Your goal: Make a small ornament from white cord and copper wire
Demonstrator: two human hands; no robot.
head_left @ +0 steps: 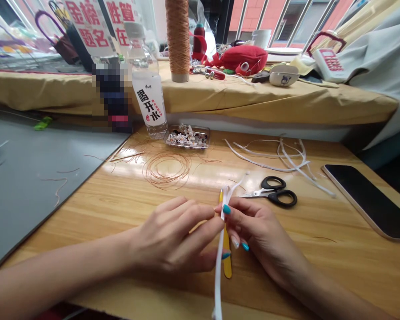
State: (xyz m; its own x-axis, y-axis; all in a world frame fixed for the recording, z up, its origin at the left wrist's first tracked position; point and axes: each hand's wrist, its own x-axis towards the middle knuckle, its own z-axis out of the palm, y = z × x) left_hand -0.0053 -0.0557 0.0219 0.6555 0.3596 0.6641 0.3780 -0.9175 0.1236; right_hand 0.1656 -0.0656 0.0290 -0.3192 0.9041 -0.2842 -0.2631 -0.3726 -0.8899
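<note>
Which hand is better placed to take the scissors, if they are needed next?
Probably the right hand: the scissors lie just beyond it, on its side of the white strip; the left hand is farther away. Both hands are occupied at the strip.

"What surfaces do we have before us?"

"We see a smooth wooden counter [120,200], glossy where light strikes it, and a matt grey board [26,186]. The white strip [218,275] looks smooth; whether cloth or plastic, we cannot tell."

"And the harder things?"

"We find scissors [282,198] with shiny metal blades and black plastic handles, a phone [366,200] with a glossy dark face, plus a clear plastic bottle [150,93] and tray [207,138]."

"Anything rougher?"

"We notice ridged thread on a cone [178,40] and creased, matt tan cloth [200,100]."
</note>
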